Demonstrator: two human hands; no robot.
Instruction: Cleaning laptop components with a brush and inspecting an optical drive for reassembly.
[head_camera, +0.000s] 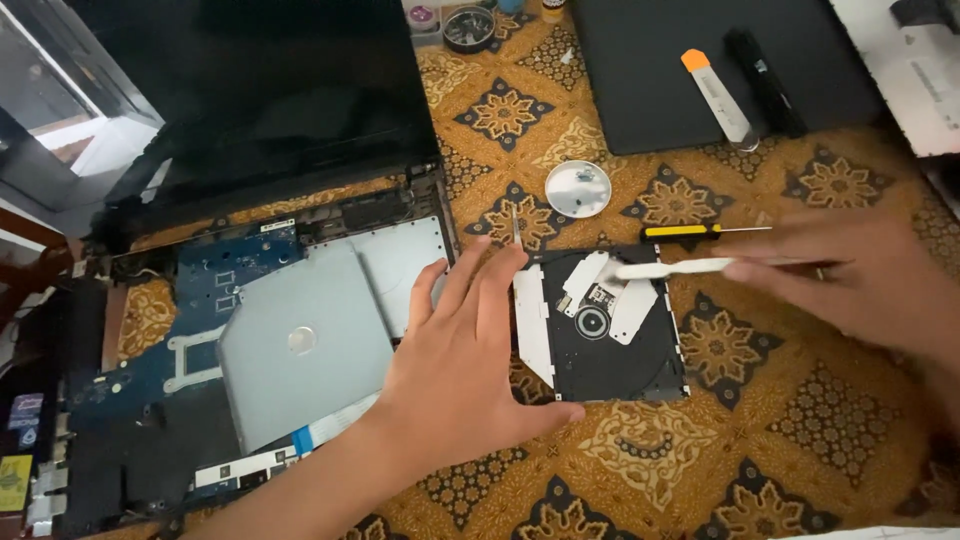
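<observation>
- Optical drive sits opened up on the patterned cloth, just right of the stripped laptop base, black tray and white plastic bits facing up
- left hand is spread flat with fingers loose, not clenched, bracing the drive's left edge so it can't slide
- right hand is pinched around a thin white pry tool, tip lying over the white piece near the drive's top middle
- looks to me like the prying stage, working that white part loose; next move probably calls for a gentle lever with the tip while the other hand keeps the drive pinned, since the plastic looks thin
- edges: the drive's left side is nearly touching the laptop base, so no room to shove it that way
- yellow-handled screwdriver lies just above the drive, close to the tool's path, could get bumped
- small round silver disc is a bit further up, out of the way
- open cloth below and right of the drive gives plenty of room to swing or turn it
</observation>
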